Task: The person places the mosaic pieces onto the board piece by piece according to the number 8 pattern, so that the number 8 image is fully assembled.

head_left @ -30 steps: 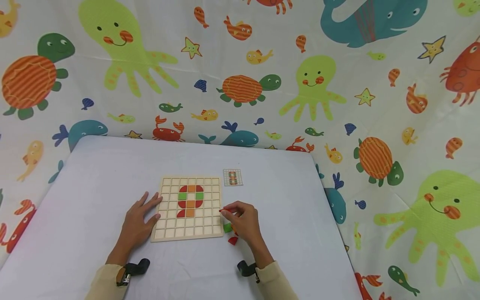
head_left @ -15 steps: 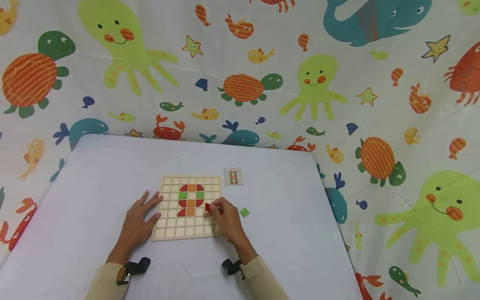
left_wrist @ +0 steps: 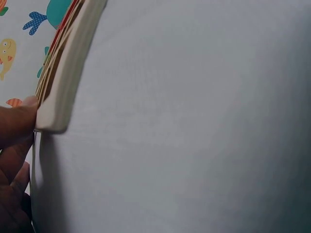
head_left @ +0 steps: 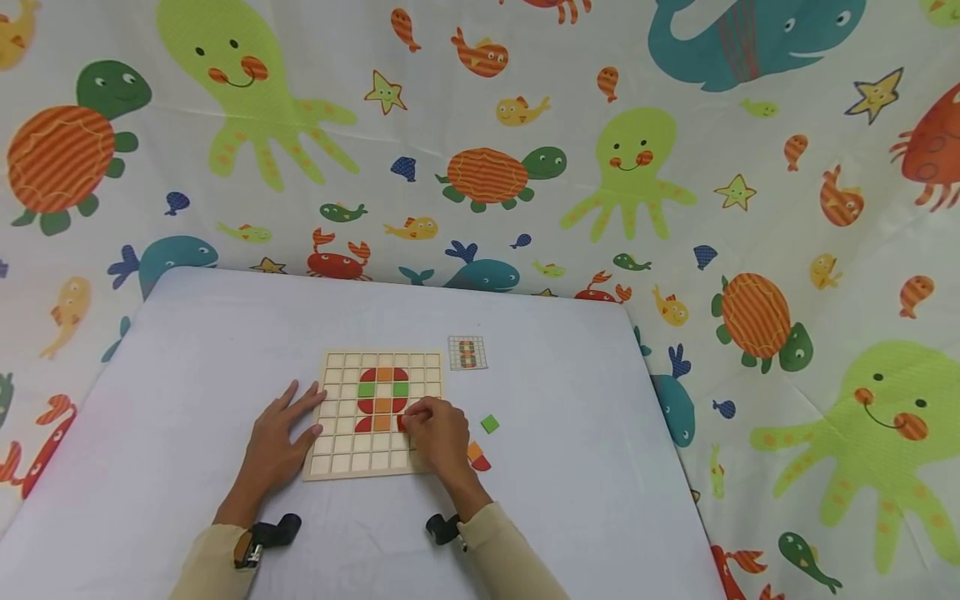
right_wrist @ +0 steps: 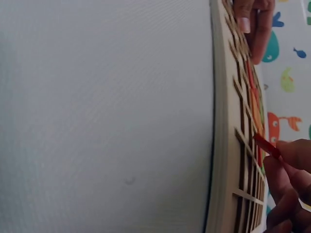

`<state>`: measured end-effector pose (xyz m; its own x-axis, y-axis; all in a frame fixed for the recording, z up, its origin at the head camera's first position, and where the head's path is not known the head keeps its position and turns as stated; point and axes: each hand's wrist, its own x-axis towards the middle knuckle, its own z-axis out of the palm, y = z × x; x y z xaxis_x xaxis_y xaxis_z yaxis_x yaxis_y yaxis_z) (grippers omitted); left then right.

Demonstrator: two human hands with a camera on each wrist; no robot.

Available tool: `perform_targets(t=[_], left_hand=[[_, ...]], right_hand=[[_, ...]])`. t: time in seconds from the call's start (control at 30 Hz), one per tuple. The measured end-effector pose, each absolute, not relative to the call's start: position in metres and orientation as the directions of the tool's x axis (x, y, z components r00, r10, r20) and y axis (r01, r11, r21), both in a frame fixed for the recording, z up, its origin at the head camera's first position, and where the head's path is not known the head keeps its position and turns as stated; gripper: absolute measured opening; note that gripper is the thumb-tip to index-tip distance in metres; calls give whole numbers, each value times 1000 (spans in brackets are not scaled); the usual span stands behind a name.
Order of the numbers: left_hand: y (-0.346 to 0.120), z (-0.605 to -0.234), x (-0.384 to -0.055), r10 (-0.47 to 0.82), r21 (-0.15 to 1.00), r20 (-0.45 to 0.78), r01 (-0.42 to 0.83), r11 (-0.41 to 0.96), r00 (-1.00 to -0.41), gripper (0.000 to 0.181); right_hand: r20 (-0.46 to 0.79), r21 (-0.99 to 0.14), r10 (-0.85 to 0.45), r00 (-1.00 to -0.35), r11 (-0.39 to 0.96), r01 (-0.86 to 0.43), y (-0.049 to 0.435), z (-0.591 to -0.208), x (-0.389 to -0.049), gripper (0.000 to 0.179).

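Observation:
A wooden grid board (head_left: 352,463) lies on the table, with red, orange and green tiles set in its upper middle cells. My right hand (head_left: 438,435) pinches a red tile (right_wrist: 267,146) between thumb and finger, tilted over the cell right of the lowest orange tile (head_left: 382,422). In the right wrist view the tile's lower end is right at the grid bars. My left hand (head_left: 279,442) rests along the board's left edge, fingers spread and thumb at the side. The left wrist view shows that thumb (left_wrist: 22,119) against the board's corner.
A small pattern card (head_left: 468,353) lies beyond the board's upper right corner. Right of the board are a green tile (head_left: 490,424), an orange tile (head_left: 475,451) and a red tile (head_left: 482,462). A sea-animal curtain (head_left: 480,100) hangs behind the white table (head_left: 570,500).
My right hand has moved left from the board's right edge to its middle, carrying the red tile. Loose tiles at the right have come into sight. The left hand has stayed put.

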<state>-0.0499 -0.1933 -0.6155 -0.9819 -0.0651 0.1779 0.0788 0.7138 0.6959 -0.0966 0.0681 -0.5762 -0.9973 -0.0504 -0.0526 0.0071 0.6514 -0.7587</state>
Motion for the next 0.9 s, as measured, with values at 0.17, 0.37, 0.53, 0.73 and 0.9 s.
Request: perform_targets(t=[0.17,0.37,0.53,0.73,0.9], left_hand=[[-194,-614,-51,-67,694,174,74,716,-982,54],[-194,-614,-51,-61,694,171,76,716,-983,55],[-194,-614,-51,-61,694,176,80,716,-983,55],[-195,-614,-52,-65,697,177,78,712,-982,56],[-194,-615,-51,-59,703,160,72,708,-985,56]], right_hand=[[-48,-695,-52,-998,719,-4,64,-582,-98,12],[-53,-669,-48,-997,743,0,59,-585,-99,14],[-64,-660,-47,-997,751,7,54,-586,-97,10],[-13,-624,-68,-998,780,-45,50,-587,-96,10],[6,-662,-76,-997,747,-61,59,-584,-95,8]])
